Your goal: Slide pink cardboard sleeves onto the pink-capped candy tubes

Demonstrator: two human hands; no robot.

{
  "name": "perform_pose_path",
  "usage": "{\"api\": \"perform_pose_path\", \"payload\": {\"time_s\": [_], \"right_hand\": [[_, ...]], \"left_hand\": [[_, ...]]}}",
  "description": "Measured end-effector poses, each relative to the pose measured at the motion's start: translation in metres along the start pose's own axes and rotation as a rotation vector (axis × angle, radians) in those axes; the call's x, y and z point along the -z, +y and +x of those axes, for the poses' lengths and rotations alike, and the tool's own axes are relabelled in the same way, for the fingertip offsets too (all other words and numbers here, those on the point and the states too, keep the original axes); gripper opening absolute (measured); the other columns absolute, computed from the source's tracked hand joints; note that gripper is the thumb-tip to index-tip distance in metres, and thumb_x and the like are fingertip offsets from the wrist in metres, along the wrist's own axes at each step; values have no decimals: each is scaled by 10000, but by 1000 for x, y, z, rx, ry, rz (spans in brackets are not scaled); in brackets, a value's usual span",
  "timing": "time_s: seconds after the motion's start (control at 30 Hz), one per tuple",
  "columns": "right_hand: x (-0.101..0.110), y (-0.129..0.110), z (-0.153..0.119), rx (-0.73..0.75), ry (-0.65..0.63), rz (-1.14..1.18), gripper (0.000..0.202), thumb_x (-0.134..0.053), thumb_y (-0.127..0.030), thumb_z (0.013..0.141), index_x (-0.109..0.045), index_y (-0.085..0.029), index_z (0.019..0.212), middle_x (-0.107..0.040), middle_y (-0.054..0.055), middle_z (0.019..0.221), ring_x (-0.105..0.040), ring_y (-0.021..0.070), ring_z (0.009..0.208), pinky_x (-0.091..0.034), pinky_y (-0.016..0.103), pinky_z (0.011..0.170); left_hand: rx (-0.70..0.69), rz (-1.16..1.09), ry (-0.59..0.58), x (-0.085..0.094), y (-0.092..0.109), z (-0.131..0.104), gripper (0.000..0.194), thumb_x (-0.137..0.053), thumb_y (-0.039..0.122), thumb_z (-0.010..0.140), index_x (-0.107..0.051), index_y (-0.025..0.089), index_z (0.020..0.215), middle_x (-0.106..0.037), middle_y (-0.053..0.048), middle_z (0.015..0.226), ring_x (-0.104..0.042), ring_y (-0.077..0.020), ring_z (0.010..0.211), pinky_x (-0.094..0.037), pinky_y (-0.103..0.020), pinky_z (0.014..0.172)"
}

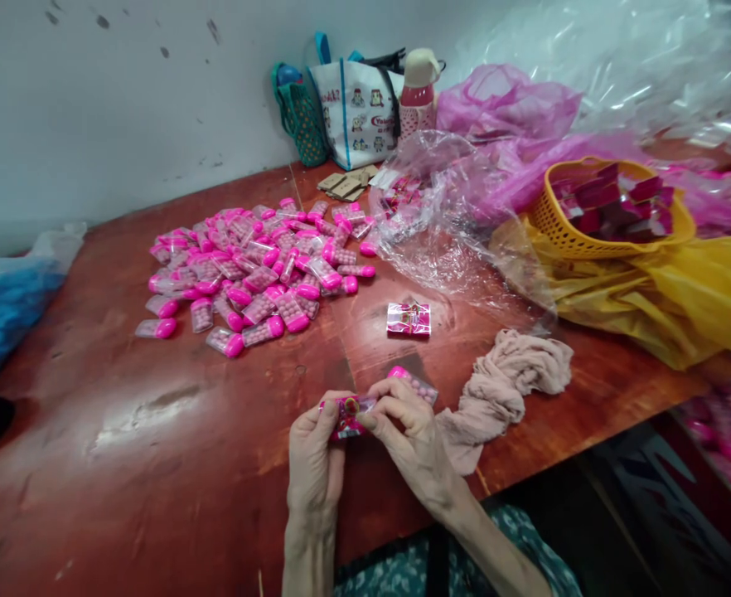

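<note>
Between my two hands is a small pink printed plastic sleeve with a clear right end. My left hand pinches its left side between thumb and fingers. At the clear end, the fingertips of my right hand are closed on it. Just behind my right hand lies a small clear candy bottle with a pink cap, partly covered by the fingers. A flat stack of pink printed sleeves rests farther back on the table. Many similar candy bottles form a pile at the back left.
A crumpled beige cloth lies right of my hands. Behind it are a clear plastic bag, a yellow basket of dark pink pieces, and a yellow bag. A tote bag and bottle stand by the wall.
</note>
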State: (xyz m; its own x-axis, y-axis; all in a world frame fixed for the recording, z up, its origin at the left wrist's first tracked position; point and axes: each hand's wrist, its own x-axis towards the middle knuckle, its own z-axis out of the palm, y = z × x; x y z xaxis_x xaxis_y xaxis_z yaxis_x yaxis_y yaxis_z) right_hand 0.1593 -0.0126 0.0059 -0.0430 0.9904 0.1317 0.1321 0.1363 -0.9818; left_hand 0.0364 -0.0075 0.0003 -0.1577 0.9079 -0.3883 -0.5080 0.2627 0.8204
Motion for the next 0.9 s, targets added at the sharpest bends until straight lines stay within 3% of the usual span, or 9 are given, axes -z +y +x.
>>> {"api": "perform_pose_path", "payload": {"time_s": [0.1,0.17,0.3,0.4,0.47,0.53,0.73,0.9], "right_hand": [[-3,-2,-1,46,2,-48,33,-662,-216,738,-650,-192,758,-560,25,913,-506,164,888,-391,289,798],[-5,-2,-3,45,7,-58,120,-700,-213,700,-664,-203,814,-554,30,951,-495,175,923,-384,299,829],[-8,1,-4,25,34,8,77,-603,-200,791,-676,-222,796,-557,29,952,-504,166,921,-393,291,826],[-5,3,-2,0,61,88,121,-557,-206,824,-667,-213,773,-559,30,977,-507,165,951,-381,289,856],[-3,4,0,-24,88,118,157,-538,-213,834,-652,-199,726,-561,29,968,-514,161,939,-383,280,845],[-2,5,0,-43,87,124,176,-530,-225,840,-644,-198,708,-561,24,949,-520,155,913,-387,273,825],[-6,7,-1,-12,103,65,142,-548,-205,826,-658,-199,737,-549,27,913,-520,151,897,-391,272,808],[-7,8,0,-12,160,56,118,-608,-234,786,-623,-186,680,-569,12,821,-546,143,794,-428,266,723]], "left_hand": [[25,-28,85,-3,-2,1,203,-729,293,613,-696,99,666,-647,-38,595,-555,-95,538,-451,-175,512],[45,-57,100,-4,-3,1,209,-736,299,605,-689,99,642,-642,-32,577,-552,-88,519,-445,-164,487],[8,-141,82,-4,-9,-2,242,-709,356,632,-682,116,611,-654,-28,605,-564,-84,542,-469,-169,533],[-47,-87,-52,-4,-10,-7,276,-722,352,615,-706,124,769,-688,-74,837,-614,-159,762,-490,-233,698],[-89,-24,-126,-4,-9,-8,366,-753,293,578,-692,121,895,-630,-103,1075,-581,-207,936,-457,-259,811],[-99,27,-145,-2,-8,-8,375,-734,231,606,-673,124,960,-584,-100,1155,-557,-210,989,-427,-261,861],[-60,30,-72,2,-13,0,131,-653,160,700,-694,130,820,-658,-31,825,-591,-131,796,-454,-229,778],[-69,-29,-8,3,-16,3,119,-699,195,655,-695,118,746,-658,-18,739,-577,-97,701,-466,-187,695]]}}
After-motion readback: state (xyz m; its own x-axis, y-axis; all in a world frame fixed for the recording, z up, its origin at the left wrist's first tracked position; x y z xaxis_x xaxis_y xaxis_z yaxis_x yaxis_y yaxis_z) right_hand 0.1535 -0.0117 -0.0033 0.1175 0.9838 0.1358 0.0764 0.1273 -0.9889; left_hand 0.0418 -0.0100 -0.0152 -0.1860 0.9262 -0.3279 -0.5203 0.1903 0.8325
